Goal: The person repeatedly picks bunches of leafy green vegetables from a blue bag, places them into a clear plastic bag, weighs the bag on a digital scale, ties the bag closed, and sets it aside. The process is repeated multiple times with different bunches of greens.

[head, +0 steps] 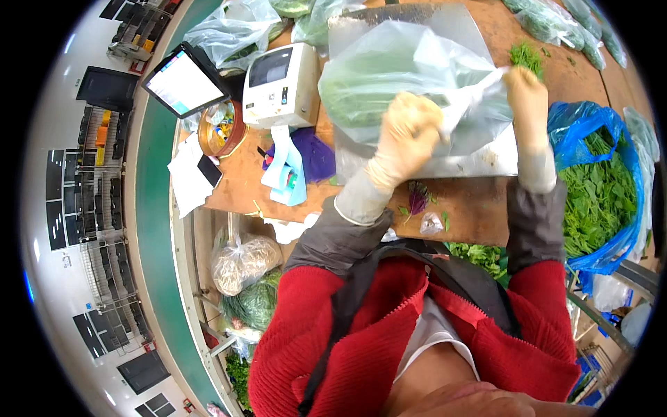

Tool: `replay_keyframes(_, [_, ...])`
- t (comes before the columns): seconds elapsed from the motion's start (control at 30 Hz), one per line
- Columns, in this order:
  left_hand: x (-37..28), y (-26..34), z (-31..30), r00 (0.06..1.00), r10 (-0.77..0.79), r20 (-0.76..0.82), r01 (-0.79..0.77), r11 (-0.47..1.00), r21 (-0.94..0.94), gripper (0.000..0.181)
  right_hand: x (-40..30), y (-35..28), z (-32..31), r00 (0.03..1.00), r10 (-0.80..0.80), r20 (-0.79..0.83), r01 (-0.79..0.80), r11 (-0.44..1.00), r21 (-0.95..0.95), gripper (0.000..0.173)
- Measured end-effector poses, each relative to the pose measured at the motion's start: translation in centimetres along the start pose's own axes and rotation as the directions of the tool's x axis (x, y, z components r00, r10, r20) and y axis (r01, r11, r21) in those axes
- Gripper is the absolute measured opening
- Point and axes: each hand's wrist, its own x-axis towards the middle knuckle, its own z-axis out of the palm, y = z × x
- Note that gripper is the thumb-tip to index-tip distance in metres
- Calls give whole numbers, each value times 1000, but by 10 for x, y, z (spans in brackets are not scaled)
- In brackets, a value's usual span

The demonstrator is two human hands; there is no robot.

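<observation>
A clear plastic bag of green vegetables (380,78) lies on a steel plate (427,168) on the wooden table. My left hand (409,133), in a pale glove, is closed on the twisted neck of this bag, near its lower right side. The gloved right hand (526,96) grips the far end of the bag's neck, which is pulled taut between both hands. Below the plate lie a purple leaf (417,198) and a small crumpled plastic piece (431,223).
Left of the plate stand a label printer (281,86) with a blue label strip (285,180), a tilted screen (185,81) and a round container (224,127). A blue bag of leafy greens (599,203) is at the right. More bagged vegetables (547,23) lie at the back.
</observation>
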Motion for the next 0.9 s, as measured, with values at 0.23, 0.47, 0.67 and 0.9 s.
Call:
replay_keyframes(0.23, [-72, 1, -51, 963, -229, -145, 220, 973, -72, 44, 4, 10, 10, 995, -72, 71, 36, 908, 417, 34])
replay_keyframes(0.47, [-211, -184, -213, 502, -784, -365, 575, 618, -536, 55, -139, -59, 147, 931, -82, 357, -130, 837, 531, 24])
replay_keyframes(0.67, [-216, -259, -245, 297, -895, 332, 739, -5, -674, 29, -142, -30, 386, 820, -65, 568, 159, 980, -117, 30])
replay_keyframes(0.9, [-249, -301, -244, 474, -839, 268, 597, 82, -798, 23, -136, 29, 476, 657, -219, 721, 719, 469, -513, 21])
